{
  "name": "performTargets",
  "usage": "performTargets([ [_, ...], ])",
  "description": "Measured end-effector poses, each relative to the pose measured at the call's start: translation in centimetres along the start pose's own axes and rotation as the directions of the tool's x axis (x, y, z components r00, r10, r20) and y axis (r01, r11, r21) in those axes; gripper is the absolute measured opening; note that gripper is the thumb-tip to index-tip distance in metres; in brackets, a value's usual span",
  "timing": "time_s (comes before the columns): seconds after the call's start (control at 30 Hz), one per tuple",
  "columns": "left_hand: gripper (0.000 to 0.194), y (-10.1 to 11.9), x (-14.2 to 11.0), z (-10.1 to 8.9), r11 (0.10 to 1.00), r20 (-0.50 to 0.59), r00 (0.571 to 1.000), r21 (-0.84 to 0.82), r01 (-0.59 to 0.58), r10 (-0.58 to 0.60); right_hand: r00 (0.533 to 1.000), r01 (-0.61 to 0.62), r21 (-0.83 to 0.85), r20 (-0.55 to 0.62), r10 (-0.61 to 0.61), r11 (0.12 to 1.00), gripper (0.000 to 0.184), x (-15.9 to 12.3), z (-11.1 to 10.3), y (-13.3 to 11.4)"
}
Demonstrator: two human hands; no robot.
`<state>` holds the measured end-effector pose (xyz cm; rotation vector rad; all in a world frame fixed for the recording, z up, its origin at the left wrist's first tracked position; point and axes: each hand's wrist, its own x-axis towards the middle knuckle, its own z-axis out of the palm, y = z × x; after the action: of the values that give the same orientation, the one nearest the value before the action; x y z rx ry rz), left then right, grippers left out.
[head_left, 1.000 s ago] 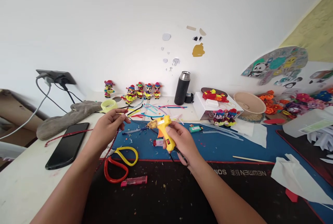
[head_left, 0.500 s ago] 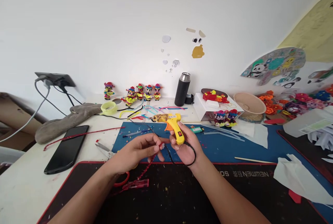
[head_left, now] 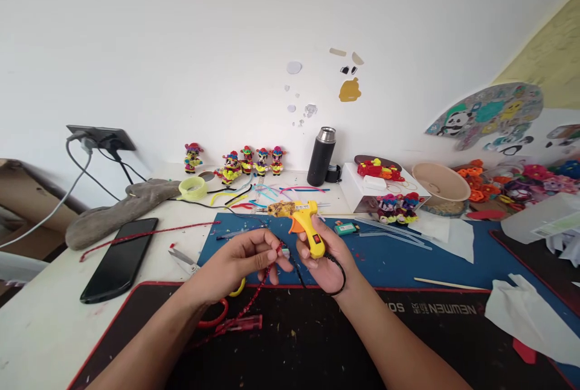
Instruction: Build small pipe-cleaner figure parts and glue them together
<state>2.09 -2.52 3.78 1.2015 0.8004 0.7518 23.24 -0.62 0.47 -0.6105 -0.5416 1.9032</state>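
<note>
A yellow hot glue gun [head_left: 308, 227] is gripped by its handle in my right hand [head_left: 333, 257], its nozzle pointing left and its black cord looping down by my wrist. Between the thumb and fingertips of my left hand [head_left: 249, 260] is pinched a red pipe cleaner [head_left: 256, 296]; its tail hangs over the black mat. A small whitish piece [head_left: 285, 252] shows at my left fingertips, too small to name. Behind the left wrist lie scissors [head_left: 215, 316] with a red loop, partly hidden by the pipe cleaner and the hand.
A phone [head_left: 120, 263] and another red pipe cleaner [head_left: 181, 228] lie on the left. Several small figures [head_left: 231, 166], a black thermos [head_left: 321, 157] and a white box [head_left: 353, 191] stand along the wall. Clear glue sticks [head_left: 399, 233] rest on the blue mat.
The glue gun has tilted slightly, and my left fingers have shifted a little around the pipe cleaner's end. The whole view has moved slightly, so everything sits a bit further right.
</note>
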Motion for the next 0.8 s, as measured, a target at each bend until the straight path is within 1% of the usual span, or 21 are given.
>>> performTargets([
  [0.1, 0.031, 0.1, 0.0, -0.7, 0.998, -0.014, 1.0, -0.06, -0.018, 0.017, 0.999, -0.03, 0.041, 0.019, 0.029, 0.999, 0.028, 0.1, -0.3, -0.3],
  [0.2, 0.03, 0.0, 0.1, -1.2, 0.994, -0.057, 0.997, -0.095, -0.047, 0.042, 0.998, -0.025, 0.067, 0.058, 0.021, 0.997, 0.025, 0.2, -0.6, -0.7],
  [0.3, 0.031, -0.2, 0.4, -1.6, 0.989, -0.174, 0.982, -0.118, -0.095, 0.073, 0.996, -0.008, 0.083, 0.085, 0.001, 0.997, 0.024, 0.2, -0.7, -1.0],
  [0.37, 0.033, -0.3, 0.7, -1.8, 0.983, -0.274, 0.958, -0.132, -0.129, 0.089, 0.995, -0.008, 0.097, 0.095, -0.001, 0.995, 0.025, 0.1, -0.8, -0.9],
  [0.47, 0.035, -0.3, 1.0, -2.1, 0.976, -0.373, 0.924, -0.154, -0.155, 0.087, 0.995, -0.053, 0.111, 0.094, 0.042, 0.992, 0.03, 0.0, -0.9, -0.4],
  [0.53, 0.036, -0.4, 1.1, -2.1, 0.975, -0.397, 0.915, -0.161, -0.152, 0.077, 0.991, -0.1, 0.109, 0.098, 0.089, 0.989, 0.033, 0.0, -1.1, -0.1],
  [0.63, 0.035, -0.5, 1.2, -2.1, 0.979, -0.395, 0.917, -0.156, -0.131, 0.06, 0.984, -0.143, 0.111, 0.124, 0.129, 0.983, 0.036, 0.0, -1.1, 0.1],
  [0.8, 0.034, -0.8, 1.3, -2.1, 0.982, -0.392, 0.919, -0.147, -0.116, 0.05, 0.988, -0.096, 0.111, 0.134, 0.081, 0.989, 0.039, -0.3, -0.6, -0.2],
])
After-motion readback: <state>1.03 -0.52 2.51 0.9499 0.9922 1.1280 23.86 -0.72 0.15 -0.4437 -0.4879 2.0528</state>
